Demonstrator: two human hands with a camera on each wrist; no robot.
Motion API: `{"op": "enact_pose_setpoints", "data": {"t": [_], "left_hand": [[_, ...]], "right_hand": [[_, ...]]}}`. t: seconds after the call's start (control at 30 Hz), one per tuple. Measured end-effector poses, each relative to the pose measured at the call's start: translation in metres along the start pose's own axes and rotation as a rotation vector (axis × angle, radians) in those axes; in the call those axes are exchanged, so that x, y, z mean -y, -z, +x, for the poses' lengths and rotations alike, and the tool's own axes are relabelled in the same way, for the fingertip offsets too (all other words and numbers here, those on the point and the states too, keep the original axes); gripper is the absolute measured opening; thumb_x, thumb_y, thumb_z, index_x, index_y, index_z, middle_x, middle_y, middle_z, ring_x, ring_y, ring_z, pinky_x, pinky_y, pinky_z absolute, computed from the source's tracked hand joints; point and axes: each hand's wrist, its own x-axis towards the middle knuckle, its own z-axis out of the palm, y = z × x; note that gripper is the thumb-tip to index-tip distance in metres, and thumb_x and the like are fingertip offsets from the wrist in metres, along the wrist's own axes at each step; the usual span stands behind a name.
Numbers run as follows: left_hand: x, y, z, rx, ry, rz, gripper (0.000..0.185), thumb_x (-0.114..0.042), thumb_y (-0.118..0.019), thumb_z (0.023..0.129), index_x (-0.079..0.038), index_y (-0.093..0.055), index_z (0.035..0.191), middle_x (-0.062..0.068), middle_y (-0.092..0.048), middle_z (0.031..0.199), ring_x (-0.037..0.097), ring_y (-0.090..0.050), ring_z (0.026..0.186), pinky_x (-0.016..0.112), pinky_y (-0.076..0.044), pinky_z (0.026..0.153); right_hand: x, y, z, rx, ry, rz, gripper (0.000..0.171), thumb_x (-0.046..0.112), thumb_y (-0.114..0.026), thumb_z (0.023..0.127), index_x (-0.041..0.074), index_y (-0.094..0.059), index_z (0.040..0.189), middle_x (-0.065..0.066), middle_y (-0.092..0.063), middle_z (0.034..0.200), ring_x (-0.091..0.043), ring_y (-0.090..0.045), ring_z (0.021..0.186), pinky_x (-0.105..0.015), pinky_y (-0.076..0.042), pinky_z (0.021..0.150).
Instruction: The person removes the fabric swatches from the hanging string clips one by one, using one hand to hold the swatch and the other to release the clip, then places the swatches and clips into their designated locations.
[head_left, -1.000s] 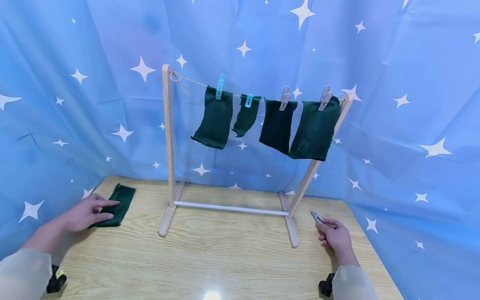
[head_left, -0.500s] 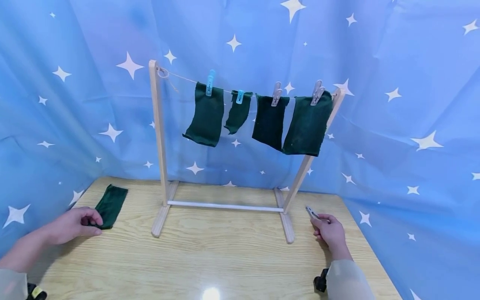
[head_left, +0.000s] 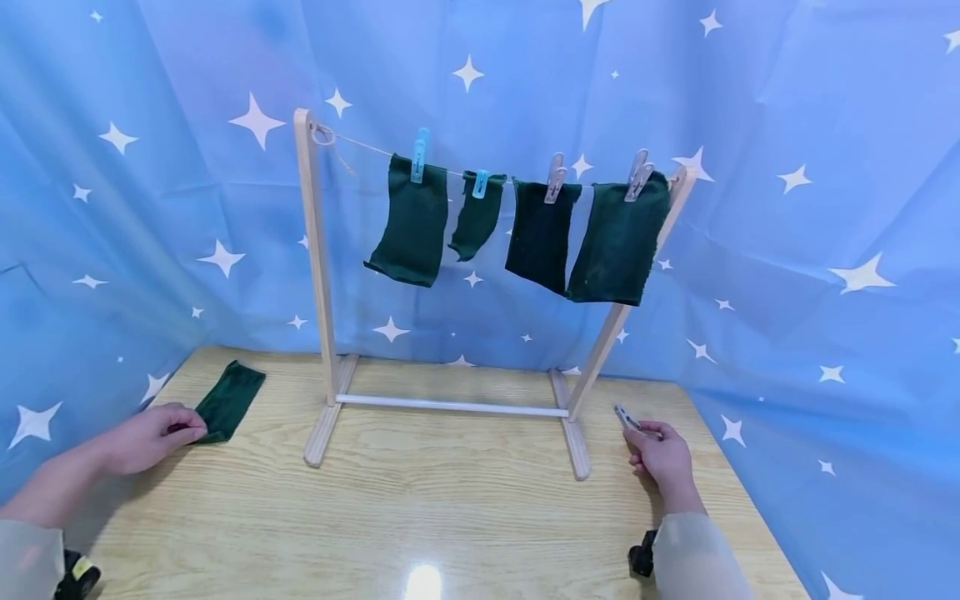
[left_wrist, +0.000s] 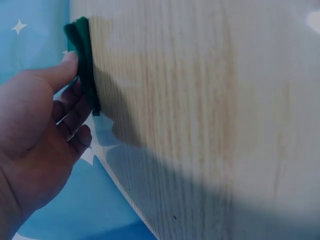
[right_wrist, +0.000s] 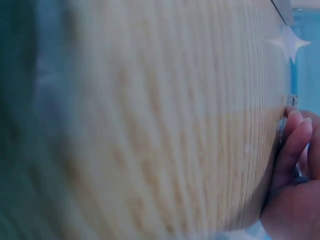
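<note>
Green cloth [head_left: 227, 401] in left hand [head_left: 146, 436], clothespin [head_left: 628, 418] in right hand [head_left: 660, 457].

Glossy wood table [head_left: 450, 517]; matt green cloth [head_left: 228, 402].

A dark green cloth [head_left: 228, 402] lies on a light wood-grain table [head_left: 450, 508]. Behind it hangs a blue backdrop [head_left: 810, 167] patterned with white four-pointed stars. A pale wooden rack [head_left: 315, 275] with a white lower bar carries four dark green cloths [head_left: 408, 221], two held by light blue pegs [head_left: 418, 155] and two by beige pegs [head_left: 555, 177]. A grey clip [head_left: 626, 417] shows by the right hand [head_left: 660, 458]. Both sleeves are pale beige.
</note>
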Motion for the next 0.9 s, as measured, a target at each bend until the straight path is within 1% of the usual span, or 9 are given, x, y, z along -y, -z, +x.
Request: {"op": "enact_pose_setpoints", "data": {"t": [0.1, 0.2, 0.33, 0.47, 0.53, 0.63, 0.73, 0.83, 0.9], "left_hand": [[-0.002, -0.001, -0.001, 0.035, -0.014, -0.049, 0.015, -0.009, -0.057, 0.114, -0.007, -0.069, 0.105, 0.0, -0.061, 0.096, -0.002, -0.047, 0.079, 0.024, -0.044, 0.07], [-0.002, -0.002, -0.001, 0.067, -0.02, -0.093, 0.01, -0.016, -0.069, 0.11, -0.007, -0.066, 0.105, 0.001, -0.057, 0.095, 0.002, -0.046, 0.077, 0.025, -0.04, 0.068], [-0.001, -0.003, -0.001, 0.068, -0.06, -0.084, 0.024, -0.015, -0.085, 0.097, -0.009, -0.063, 0.104, 0.001, -0.053, 0.098, 0.002, -0.042, 0.082, 0.024, -0.038, 0.07], [0.003, -0.005, -0.001, 0.059, -0.12, -0.067, 0.019, -0.01, -0.079, 0.101, -0.012, -0.061, 0.098, -0.002, -0.051, 0.093, 0.001, -0.041, 0.079, 0.024, -0.035, 0.067], [0.002, -0.006, -0.001, 0.051, -0.124, -0.049, 0.018, -0.009, -0.075, 0.104, -0.014, -0.06, 0.095, -0.004, -0.049, 0.09, -0.001, -0.04, 0.078, 0.024, -0.033, 0.065], [0.0, -0.006, 0.0, 0.032, -0.106, -0.001, 0.018, -0.008, -0.071, 0.107, -0.016, -0.061, 0.093, -0.005, -0.048, 0.089, -0.001, -0.038, 0.077, 0.024, -0.031, 0.066], [0.001, -0.004, 0.001, 0.046, -0.063, 0.008, 0.016, -0.01, -0.067, 0.109, -0.016, -0.063, 0.095, -0.003, -0.049, 0.092, 0.0, -0.038, 0.079, 0.025, -0.032, 0.068], [0.01, -0.001, 0.002, 0.073, -0.017, 0.0, 0.012, -0.013, -0.061, 0.112, -0.01, -0.069, 0.103, 0.001, -0.055, 0.1, 0.002, -0.043, 0.084, 0.025, -0.037, 0.07], [0.017, 0.0, 0.003, 0.088, 0.038, -0.006, 0.019, -0.014, -0.059, 0.114, -0.003, -0.073, 0.112, 0.004, -0.061, 0.109, 0.0, -0.048, 0.09, 0.025, -0.044, 0.073]], "right_hand": [[0.001, -0.001, 0.001, 0.001, 0.0, -0.008, 0.06, 0.03, -0.067, 0.111, 0.001, -0.044, 0.158, 0.003, -0.068, 0.08, -0.007, -0.066, 0.063, -0.024, -0.058, 0.057], [0.002, -0.001, 0.001, -0.001, -0.003, -0.011, 0.06, 0.031, -0.066, 0.111, 0.002, -0.044, 0.158, 0.004, -0.068, 0.08, -0.007, -0.066, 0.063, -0.024, -0.058, 0.058], [0.002, 0.0, 0.001, 0.0, -0.005, -0.006, 0.062, 0.031, -0.066, 0.111, 0.001, -0.043, 0.159, 0.003, -0.068, 0.082, -0.008, -0.066, 0.064, -0.025, -0.058, 0.058], [0.001, 0.0, 0.001, -0.001, -0.016, -0.012, 0.062, 0.031, -0.066, 0.111, 0.001, -0.042, 0.159, 0.003, -0.067, 0.083, -0.008, -0.065, 0.065, -0.025, -0.059, 0.059], [0.0, 0.0, 0.002, -0.002, -0.017, -0.015, 0.062, 0.031, -0.066, 0.111, 0.001, -0.042, 0.159, 0.002, -0.067, 0.082, -0.009, -0.065, 0.065, -0.025, -0.059, 0.059], [-0.001, 0.0, 0.003, -0.005, -0.008, -0.018, 0.062, 0.03, -0.066, 0.11, 0.0, -0.042, 0.159, 0.003, -0.067, 0.079, -0.008, -0.065, 0.064, -0.025, -0.059, 0.058], [-0.001, 0.0, 0.004, -0.004, -0.006, -0.021, 0.062, 0.03, -0.065, 0.111, -0.001, -0.042, 0.159, 0.003, -0.067, 0.079, -0.008, -0.065, 0.063, -0.025, -0.059, 0.058], [-0.001, 0.0, 0.004, -0.009, -0.013, -0.026, 0.061, 0.031, -0.065, 0.111, 0.001, -0.043, 0.159, 0.003, -0.067, 0.08, -0.008, -0.065, 0.063, -0.025, -0.059, 0.058], [-0.002, 0.0, 0.004, -0.008, -0.015, -0.026, 0.061, 0.031, -0.065, 0.111, 0.001, -0.043, 0.159, 0.003, -0.067, 0.08, -0.008, -0.065, 0.063, -0.025, -0.059, 0.058]]}}
